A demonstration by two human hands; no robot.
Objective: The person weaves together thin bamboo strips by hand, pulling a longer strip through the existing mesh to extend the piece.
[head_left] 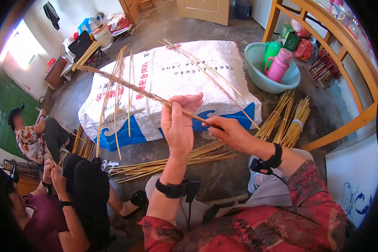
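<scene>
A long, brownish dry plant stalk [130, 86] stretches slantwise above the covered table, its far end at the upper left. My right hand [233, 133] is closed around its near end. Farther along, the stalk crosses my left hand [178, 126], pinched under the thumb, while the other fingers reach upward. Beneath lies a white woven sack [189, 75] with blue and red print, spread over a low table or box. Several loose yellow stalks [103, 107] lie across the sack's left part. Two thinner stalks [212, 77] rest on its right part.
Loose stalks [172, 164] lie on the floor before me, tied bundles [296, 122] to the right. A pale green basin [292, 84] holds pink and green thermos flasks. A wooden frame [344, 126] borders the right. Two people [42, 210] [29, 138] sit at the left.
</scene>
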